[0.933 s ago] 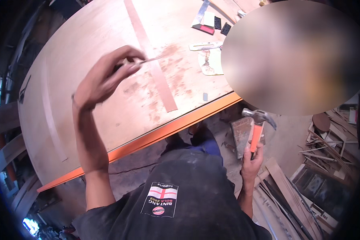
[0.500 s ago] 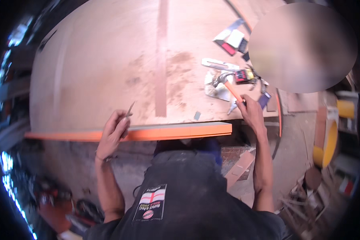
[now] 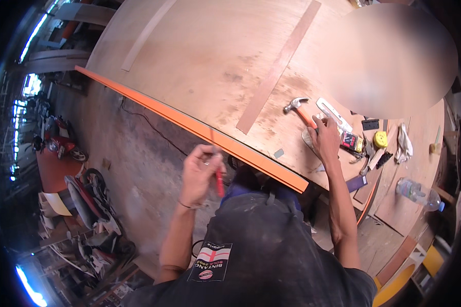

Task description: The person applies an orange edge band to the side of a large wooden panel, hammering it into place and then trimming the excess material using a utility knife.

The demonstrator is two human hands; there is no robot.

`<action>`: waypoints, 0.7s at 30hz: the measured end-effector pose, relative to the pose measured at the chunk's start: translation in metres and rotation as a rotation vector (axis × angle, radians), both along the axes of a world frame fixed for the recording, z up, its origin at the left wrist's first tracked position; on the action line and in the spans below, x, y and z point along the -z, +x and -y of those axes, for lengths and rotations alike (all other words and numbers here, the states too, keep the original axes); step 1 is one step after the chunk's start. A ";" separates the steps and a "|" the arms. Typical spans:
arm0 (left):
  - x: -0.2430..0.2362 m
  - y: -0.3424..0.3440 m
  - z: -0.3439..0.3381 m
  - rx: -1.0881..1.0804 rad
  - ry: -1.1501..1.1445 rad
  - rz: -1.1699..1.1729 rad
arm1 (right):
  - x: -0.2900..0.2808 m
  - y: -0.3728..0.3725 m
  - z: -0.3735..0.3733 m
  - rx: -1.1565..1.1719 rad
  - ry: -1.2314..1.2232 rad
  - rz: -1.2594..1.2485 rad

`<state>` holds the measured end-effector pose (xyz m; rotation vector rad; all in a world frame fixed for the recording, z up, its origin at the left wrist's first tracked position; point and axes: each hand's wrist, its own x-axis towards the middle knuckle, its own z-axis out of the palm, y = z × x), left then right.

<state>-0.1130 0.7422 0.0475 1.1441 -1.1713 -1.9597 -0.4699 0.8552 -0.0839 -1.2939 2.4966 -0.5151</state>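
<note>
My right hand (image 3: 325,135) is closed around the orange handle of a claw hammer (image 3: 303,108), whose metal head is over the plywood table near the other tools. My left hand (image 3: 202,171), blurred, is closed on a slim, red-handled tool (image 3: 219,183). Its thin tip points up past my fingers; its exact kind is unclear. That hand is on the near side of a long orange-faced strip (image 3: 251,159), which runs along the table's front edge and ends just in front of my body.
On the plywood table (image 3: 189,87), right of the hammer, are a yellow tape measure (image 3: 380,138), a white cloth (image 3: 404,144) and several small tools. A clear plastic bottle (image 3: 417,193) lies at the right. A red motorbike (image 3: 60,142) stands at far left.
My view has turned, so the table and strip now slant down to the right. My left hand has come off the table's edge, toward my body; the hammer stays in my right hand.
</note>
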 end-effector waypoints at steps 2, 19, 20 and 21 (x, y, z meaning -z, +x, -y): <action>0.015 -0.018 -0.021 -0.025 0.071 -0.052 | -0.047 0.031 0.006 -0.109 -0.237 0.001; 0.055 -0.060 -0.042 -0.098 -0.458 0.014 | -0.126 0.095 0.055 -0.095 -0.245 0.921; 0.061 -0.042 -0.030 -0.163 -0.778 0.214 | -0.126 0.083 0.062 -0.158 -0.215 0.901; 0.077 -0.027 -0.025 -0.264 -0.576 0.254 | -0.124 0.079 0.074 -0.278 -0.120 0.790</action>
